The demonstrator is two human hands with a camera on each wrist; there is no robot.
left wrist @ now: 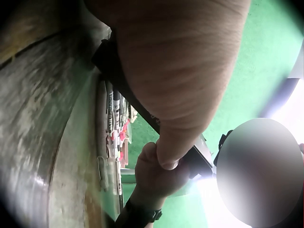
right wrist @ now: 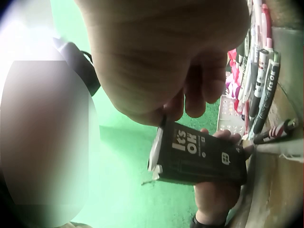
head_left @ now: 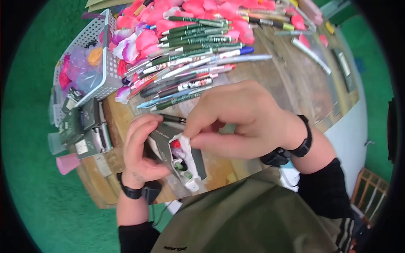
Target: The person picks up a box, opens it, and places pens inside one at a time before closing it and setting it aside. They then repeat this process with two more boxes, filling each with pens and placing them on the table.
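A dark pen box [head_left: 163, 134] with white "It's OK" lettering is held over the near part of the table, its end open toward the person. The left hand [head_left: 139, 154] grips it from the left, fingers round the far side and thumb on the near side. Red and green pen ends [head_left: 179, 165] show inside the opening, framed by white inner flaps [head_left: 192, 184]. At the opening's upper edge, the right hand [head_left: 249, 122] pinches the box's rim flap between thumb and forefinger. In the right wrist view, the printed face of the box [right wrist: 204, 159] lies below the right hand.
Beyond the hands lie many pens [head_left: 198, 59] in a row on the wooden table [head_left: 291, 84], with pink petals [head_left: 156, 25] behind them. A white perforated basket [head_left: 110, 69] stands at left, near several dark boxes [head_left: 90, 116]. A pink cup [head_left: 67, 163] sits at the left edge.
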